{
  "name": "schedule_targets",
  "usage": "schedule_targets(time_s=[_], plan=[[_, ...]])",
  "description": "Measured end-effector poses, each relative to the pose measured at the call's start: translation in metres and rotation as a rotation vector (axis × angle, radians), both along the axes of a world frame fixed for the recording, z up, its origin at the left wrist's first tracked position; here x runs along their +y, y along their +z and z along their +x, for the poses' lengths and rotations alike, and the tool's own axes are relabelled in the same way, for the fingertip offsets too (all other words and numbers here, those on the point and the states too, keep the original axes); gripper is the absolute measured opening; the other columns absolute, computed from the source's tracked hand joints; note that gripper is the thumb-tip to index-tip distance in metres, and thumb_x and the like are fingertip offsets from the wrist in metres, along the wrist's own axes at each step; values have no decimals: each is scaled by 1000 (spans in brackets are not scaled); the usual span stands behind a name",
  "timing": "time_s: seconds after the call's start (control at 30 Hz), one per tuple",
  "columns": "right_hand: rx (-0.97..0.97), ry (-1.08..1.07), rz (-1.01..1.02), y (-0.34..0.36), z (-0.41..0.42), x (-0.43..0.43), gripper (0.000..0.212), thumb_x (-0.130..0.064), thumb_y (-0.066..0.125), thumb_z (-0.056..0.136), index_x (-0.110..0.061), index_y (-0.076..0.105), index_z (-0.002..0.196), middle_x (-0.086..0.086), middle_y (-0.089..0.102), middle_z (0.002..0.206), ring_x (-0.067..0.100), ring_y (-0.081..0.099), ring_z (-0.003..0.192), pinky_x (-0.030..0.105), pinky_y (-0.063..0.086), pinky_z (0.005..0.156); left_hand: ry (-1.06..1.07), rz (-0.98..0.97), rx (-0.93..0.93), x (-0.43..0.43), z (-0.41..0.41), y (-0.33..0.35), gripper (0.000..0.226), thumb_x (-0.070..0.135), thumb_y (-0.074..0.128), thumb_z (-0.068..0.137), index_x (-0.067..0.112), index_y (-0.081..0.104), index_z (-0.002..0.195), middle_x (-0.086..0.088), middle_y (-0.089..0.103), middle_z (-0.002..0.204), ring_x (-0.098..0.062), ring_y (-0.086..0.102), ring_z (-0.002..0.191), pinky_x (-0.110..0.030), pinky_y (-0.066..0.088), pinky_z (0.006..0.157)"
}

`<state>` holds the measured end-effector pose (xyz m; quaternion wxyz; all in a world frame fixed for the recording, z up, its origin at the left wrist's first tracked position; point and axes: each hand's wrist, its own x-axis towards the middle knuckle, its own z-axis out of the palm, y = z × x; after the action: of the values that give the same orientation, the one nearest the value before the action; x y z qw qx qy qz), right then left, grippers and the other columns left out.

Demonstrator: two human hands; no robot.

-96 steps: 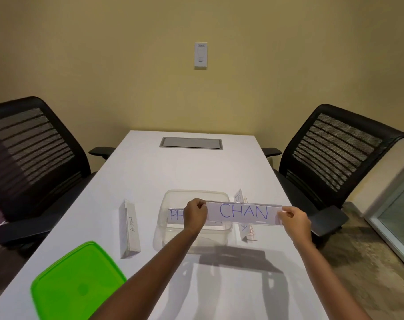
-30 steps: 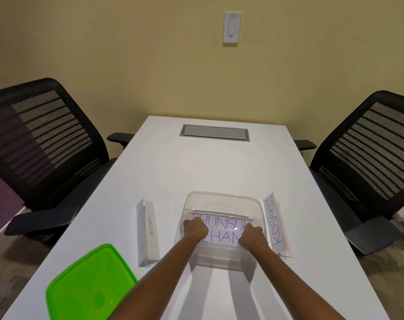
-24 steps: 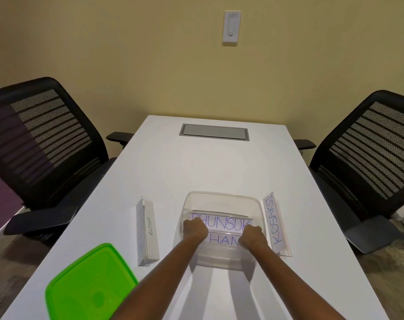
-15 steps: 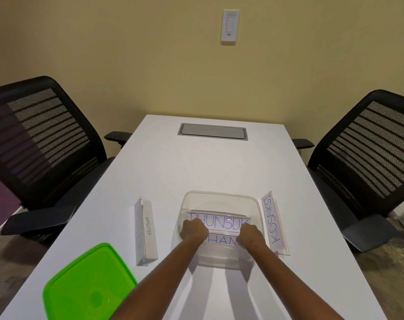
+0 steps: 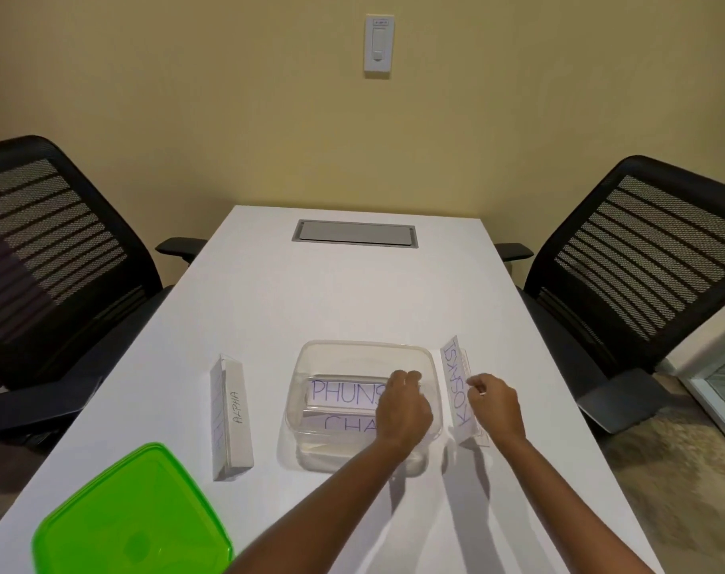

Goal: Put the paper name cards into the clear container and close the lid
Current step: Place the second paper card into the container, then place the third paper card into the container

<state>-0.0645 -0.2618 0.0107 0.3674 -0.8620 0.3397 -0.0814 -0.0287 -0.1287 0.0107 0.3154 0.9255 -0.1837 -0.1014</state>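
Observation:
The clear container (image 5: 352,346) sits open on the white table (image 5: 352,292). Inside it lie two flat name cards, PHUNSUK (image 5: 344,393) behind CHAN (image 5: 344,424). My left hand (image 5: 404,408) hovers over the container's right half with loosely curled fingers, covering the ends of both cards and holding nothing. The KOSAKSI name card (image 5: 456,383) stands just right of the container, and the fingertips of my right hand (image 5: 495,408) pinch its far side. The folded ALPHA name card (image 5: 236,412) lies to the left of the container. A green lid (image 5: 133,519) rests at the near left corner.
Two black mesh office chairs flank the table, one on the left (image 5: 50,250) and one on the right (image 5: 642,258). A grey cable hatch (image 5: 354,233) is set into the far end of the table. A wall switch (image 5: 378,43) hangs on the yellow wall.
Both hands let go of the CHAN card, which now lies in the container. My left hand slid to the container's right side. My right hand moved out to the KOSAKSI card.

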Motion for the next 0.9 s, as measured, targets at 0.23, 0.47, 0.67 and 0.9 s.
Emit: schedule_targets(time_s=[0.23,0.47,0.67,0.9], plan=[[314,4,94,-44,-5,-24,45,-20,50,93,-16,29,53,3,42,61,23,45,72,26,32,57,-29,-30,176,-24,-11,-4,47,10,37,96,8,34,142,-9,37,148,-24,41,136,-35,37,110],[250,-57,221,-58,0,-21,29,-6,53,88,-6,48,59,13,58,76,26,54,73,26,39,65,-12,-80,267,-20,-4,-12,46,12,38,96,10,36,143,-8,34,153,-23,40,137,-33,35,113],[121,-133,404,-37,-2,-32,30,2,52,82,-7,44,55,12,49,55,21,43,46,28,36,52,34,-146,282,-19,-4,-17,43,11,40,96,9,41,139,-8,40,149,-22,44,134,-31,36,112],[-195,-227,1084,7,-11,-31,9,2,51,92,6,59,92,17,63,83,20,59,69,17,58,57,71,-300,158,-27,-12,-7,40,18,40,99,8,42,138,-6,46,143,-17,45,131,-22,34,106]])
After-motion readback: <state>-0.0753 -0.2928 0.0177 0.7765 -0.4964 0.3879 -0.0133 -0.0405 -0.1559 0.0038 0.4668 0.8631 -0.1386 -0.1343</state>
